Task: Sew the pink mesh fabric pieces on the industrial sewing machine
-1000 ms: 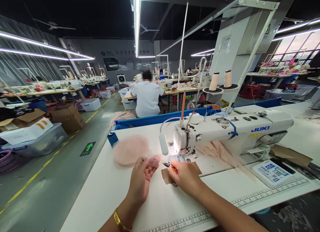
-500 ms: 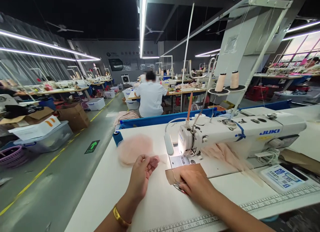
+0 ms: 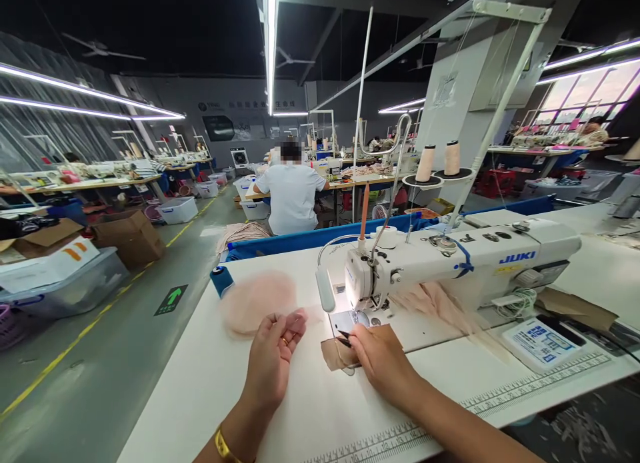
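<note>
Before the sewing machine [image 3: 450, 263], my right hand [image 3: 383, 363] is closed round small thread snips [image 3: 344, 339], their two dark pointed tips apart and facing left. Under that hand lies a brown piece of material [image 3: 333, 355], beside the metal needle plate. My left hand [image 3: 273, 356] is raised left of the needle, thumb and fingers pinched on the edge of a sheer pale pink fabric piece [image 3: 260, 302]. The rounded fabric spreads over the white table behind that hand and looks blurred. More pale pink fabric [image 3: 430, 303] lies bunched under the machine arm.
A ruler strip [image 3: 500, 396] runs along the front table edge. A white box with blue print [image 3: 543, 343] sits at right. A blue thread spool [image 3: 221, 280] stands at the left edge. Two thread cones [image 3: 427, 163] stand behind. Ahead, a person in white [image 3: 293, 193] sits.
My right hand has lifted slightly and turned, and the snips' dark tips now show. The left hand keeps its pinch on the fabric. The whole view has shifted a little.
</note>
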`<state>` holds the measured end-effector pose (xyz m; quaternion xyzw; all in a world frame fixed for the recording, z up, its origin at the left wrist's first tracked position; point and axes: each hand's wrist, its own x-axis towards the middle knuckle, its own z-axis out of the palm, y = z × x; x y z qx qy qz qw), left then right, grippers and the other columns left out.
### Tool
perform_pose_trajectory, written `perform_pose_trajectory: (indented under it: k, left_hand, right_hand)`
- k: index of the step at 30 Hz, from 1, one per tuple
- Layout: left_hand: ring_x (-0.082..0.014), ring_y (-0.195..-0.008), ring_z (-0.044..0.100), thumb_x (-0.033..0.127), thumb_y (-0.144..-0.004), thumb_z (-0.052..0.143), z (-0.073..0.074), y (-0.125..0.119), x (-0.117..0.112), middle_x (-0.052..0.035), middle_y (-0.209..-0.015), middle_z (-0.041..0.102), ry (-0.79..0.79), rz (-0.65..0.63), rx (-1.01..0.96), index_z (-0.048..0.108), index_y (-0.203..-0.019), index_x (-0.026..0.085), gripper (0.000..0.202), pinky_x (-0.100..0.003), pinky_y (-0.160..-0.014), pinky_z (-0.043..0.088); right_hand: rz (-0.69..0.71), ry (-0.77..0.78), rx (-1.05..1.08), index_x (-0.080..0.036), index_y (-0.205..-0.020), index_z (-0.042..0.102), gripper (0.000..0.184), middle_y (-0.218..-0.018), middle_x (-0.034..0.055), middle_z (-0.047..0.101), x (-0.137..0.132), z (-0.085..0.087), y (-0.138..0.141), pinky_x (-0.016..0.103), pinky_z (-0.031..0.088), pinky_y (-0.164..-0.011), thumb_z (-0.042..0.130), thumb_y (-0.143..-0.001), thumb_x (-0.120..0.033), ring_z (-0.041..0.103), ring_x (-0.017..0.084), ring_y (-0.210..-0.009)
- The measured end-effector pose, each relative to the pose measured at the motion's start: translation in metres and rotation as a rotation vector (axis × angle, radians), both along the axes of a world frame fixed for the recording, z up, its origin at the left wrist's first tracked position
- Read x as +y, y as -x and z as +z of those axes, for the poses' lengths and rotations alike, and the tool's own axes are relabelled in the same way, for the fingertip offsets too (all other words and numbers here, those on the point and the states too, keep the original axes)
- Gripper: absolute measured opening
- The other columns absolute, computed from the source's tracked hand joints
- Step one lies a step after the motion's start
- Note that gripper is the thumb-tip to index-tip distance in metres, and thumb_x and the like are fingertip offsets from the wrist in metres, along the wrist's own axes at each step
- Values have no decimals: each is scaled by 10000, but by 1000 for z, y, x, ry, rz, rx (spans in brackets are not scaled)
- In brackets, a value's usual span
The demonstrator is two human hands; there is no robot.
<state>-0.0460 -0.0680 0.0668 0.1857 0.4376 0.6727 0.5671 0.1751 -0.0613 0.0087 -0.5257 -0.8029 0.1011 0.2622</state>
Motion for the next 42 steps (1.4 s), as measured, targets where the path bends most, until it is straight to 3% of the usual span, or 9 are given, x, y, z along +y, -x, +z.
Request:
perform_pose_trajectory:
  k: [7, 13, 16, 19, 23, 27, 32, 36, 42]
  left_hand:
    - [-211, -956, 790, 130, -922, 644, 0, -1, -4, -102, -953, 814, -1, -21, -11, 569, -846, 201, 128, -361, -941, 611]
    - [-201, -924, 754, 214, -870, 726, 3, 6, -6, -94, -937, 800, -17, -25, 56, 581, -842, 208, 148, -353, -945, 587]
    - [-191, -786, 689, 322, -803, 805, 6, 17, -10, -57, -801, 750, -50, -156, 280, 637, -826, 205, 206, -312, -829, 574]
    - [-171, -668, 594, 380, -807, 786, 12, 26, -17, -22, -695, 677, -75, -318, 503, 694, -851, 201, 206, -274, -702, 508]
    - [-150, -600, 498, 444, -891, 707, 28, 30, -35, 19, -629, 583, -106, -565, 712, 682, -861, 206, 241, -248, -611, 411]
    - [-141, -632, 480, 449, -951, 652, 48, 47, -52, 17, -692, 577, -136, -756, 888, 673, -857, 202, 265, -242, -610, 371]
    - [-140, -595, 442, 555, -922, 650, 54, 92, -33, 33, -650, 525, -122, -567, 1033, 711, -893, 196, 366, -240, -570, 343]
    - [-163, -571, 495, 541, -941, 579, 41, 124, 15, 27, -621, 550, -133, -269, 1351, 712, -843, 216, 365, -248, -552, 369]
    - [-244, -732, 641, 280, -958, 550, 14, 155, 85, -49, -752, 693, -103, 59, 1662, 677, -792, 218, 218, -314, -705, 442]
  right_hand:
    - [-67, 89, -54, -236, -810, 458, 234, -617, -44, 518, 13, 13, 34, 289, 211, -538, 474, -1037, -293, 454, 162, -542]
    - [-31, 111, -130, -219, -752, 522, 242, -637, -22, 580, 8, 6, 20, 283, 256, -559, 516, -988, -168, 516, 171, -586]
    - [49, 36, -141, -212, -863, 636, 130, -898, 53, 706, -3, 11, 9, 309, 404, -691, 570, -932, -124, 633, 237, -825]
    - [254, -83, 42, -235, -1243, 641, 268, -1284, 121, 676, -15, 30, 10, 397, 491, -922, 498, -1020, -191, 629, 278, -1126]
    - [462, 239, 315, -256, -1546, 426, 638, -1472, 143, 550, -13, 60, 33, 472, 425, -1130, 658, -979, -434, 506, 303, -1363]
    - [701, 714, 472, -227, -1248, 629, 543, -1158, 46, 667, 9, 65, 57, 377, 485, -975, 820, -789, -446, 614, 253, -1119]
    - [732, 913, 638, -183, -831, 595, 223, -775, -27, 590, 42, 48, 84, 272, 453, -731, 726, -768, -352, 567, 144, -748]
    - [468, 696, 810, -208, -819, 540, 308, -679, -33, 559, 79, 41, 123, 312, 494, -724, 585, -844, -512, 596, 163, -677]
    - [187, 427, 714, -213, -804, 544, 263, -692, -36, 567, 143, 33, 173, 286, 466, -664, 505, -998, -386, 573, 153, -649]
